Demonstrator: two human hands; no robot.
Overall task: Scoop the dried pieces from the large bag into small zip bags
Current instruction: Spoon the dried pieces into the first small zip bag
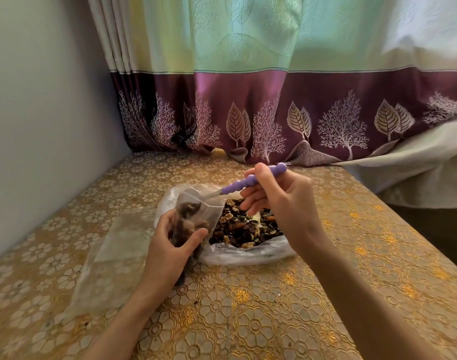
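On the far left, a grey wall runs down to the patterned gold surface. A stack of flat clear zip bags lies on it, just left of the left hand. That hand's grip is clenched round a small bag, thumb on the near face and fingers on the far side; the bag stands tilted, mouth up, with brown dried pieces inside. Touching it on the right, the big bag lies open on the surface, full of mixed nuts and dried pieces. Above it, the right hand pinches a purple beaded spoon handle, its metal end reaching into the small bag's mouth; the bowl is hidden. Behind hangs a curtain, pale green above and purple below.
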